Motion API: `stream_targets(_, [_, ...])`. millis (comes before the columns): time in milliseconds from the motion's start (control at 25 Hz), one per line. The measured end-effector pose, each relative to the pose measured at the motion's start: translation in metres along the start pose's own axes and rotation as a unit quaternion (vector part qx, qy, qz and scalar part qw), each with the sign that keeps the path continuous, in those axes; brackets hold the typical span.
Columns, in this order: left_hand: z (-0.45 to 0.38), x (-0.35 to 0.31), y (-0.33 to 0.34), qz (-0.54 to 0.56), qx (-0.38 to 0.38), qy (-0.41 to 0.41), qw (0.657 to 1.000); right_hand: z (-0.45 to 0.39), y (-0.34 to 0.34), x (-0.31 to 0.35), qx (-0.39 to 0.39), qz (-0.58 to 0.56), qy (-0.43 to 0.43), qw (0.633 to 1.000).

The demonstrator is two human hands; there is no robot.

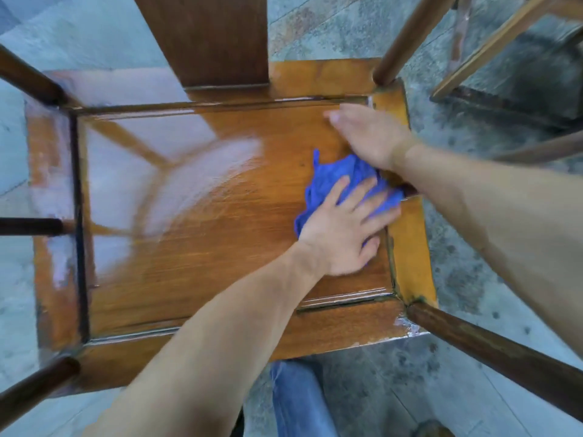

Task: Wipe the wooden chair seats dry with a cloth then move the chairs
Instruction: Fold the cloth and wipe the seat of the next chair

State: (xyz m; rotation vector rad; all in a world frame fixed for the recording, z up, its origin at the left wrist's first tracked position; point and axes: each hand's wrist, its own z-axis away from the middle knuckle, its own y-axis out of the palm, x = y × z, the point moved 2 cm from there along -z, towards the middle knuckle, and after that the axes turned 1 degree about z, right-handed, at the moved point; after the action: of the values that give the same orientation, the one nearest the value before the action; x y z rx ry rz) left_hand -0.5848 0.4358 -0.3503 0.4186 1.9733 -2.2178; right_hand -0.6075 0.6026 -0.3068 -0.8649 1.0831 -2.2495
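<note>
A glossy wooden chair seat [195, 216] fills the view from above, its left half shining wet. A crumpled blue cloth [334, 178] lies on the right part of the seat. My left hand [340, 231] presses on the cloth with fingers spread flat. My right hand [369, 134] lies flat on the seat just beyond the cloth, near the back right corner, fingers straight and holding nothing. The chair's backrest panel [208, 36] rises at the far side.
Dark round rails [492, 351] of the chair stick out at the corners. A second wooden chair [504, 58] stands at the top right on the mottled stone floor [457, 263]. My blue-trousered leg [296, 402] is below the seat's near edge.
</note>
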Motion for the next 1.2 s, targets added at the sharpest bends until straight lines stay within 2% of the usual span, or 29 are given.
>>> stream_targets(120, [0.087, -0.02, 0.012, 0.0, 0.029, 0.082, 0.996, 0.03, 0.038, 0.012, -0.023, 0.024, 0.031, 0.999])
stream_targets(200, [0.148, -0.013, 0.017, 0.001, 0.041, 0.073, 0.996, 0.057, 0.063, 0.035, -0.053, 0.026, 0.065, 0.996])
stream_targets(240, [0.176, -0.007, 0.017, -0.001, 0.039, 0.039, 0.998, 0.073, 0.075, 0.047, -0.067, 0.028, 0.077, 0.994])
stream_targets(360, [0.25, 0.015, 0.006, 0.003, 0.02, -0.132, 0.991, 0.119, 0.117, 0.081, -0.088, 0.028, 0.074, 0.993])
stream_targets(440, [0.289, 0.029, 0.003, 0.003, 0.027, -0.262, 0.965, 0.14, 0.136, 0.101, -0.071, 0.029, 0.078, 0.994])
stream_targets(560, [0.309, 0.033, -0.009, 0.071, 0.041, -0.483, 0.872, 0.159, 0.151, 0.126, -0.042, 0.019, 0.079, 0.996])
stream_targets(640, [0.303, 0.029, -0.023, 0.11, 0.026, -0.547, 0.829, 0.172, 0.156, 0.144, -0.046, 0.016, 0.043, 0.998])
stream_targets(720, [0.301, 0.037, -0.039, 0.167, 0.0, -0.567, 0.807, 0.186, 0.165, 0.166, -0.036, 0.017, -0.025, 0.999])
stream_targets(800, [0.306, 0.053, -0.052, 0.197, -0.005, -0.576, 0.793, 0.196, 0.176, 0.188, 0.025, -0.012, -0.045, 0.999])
stream_targets(880, [0.311, 0.065, -0.061, 0.179, 0.054, -0.576, 0.796, 0.203, 0.188, 0.206, 0.086, -0.059, -0.005, 0.995])
stream_targets(1000, [0.305, 0.072, -0.074, 0.123, 0.133, -0.57, 0.802, 0.211, 0.196, 0.224, 0.126, -0.157, 0.083, 0.976])
stream_targets(1080, [0.302, 0.074, -0.081, 0.158, 0.136, -0.562, 0.8, 0.212, 0.2, 0.231, 0.138, -0.21, 0.111, 0.962])
stream_targets(1200, [0.307, 0.069, -0.093, 0.221, 0.089, -0.482, 0.844, 0.219, 0.191, 0.228, 0.104, -0.289, 0.141, 0.941])
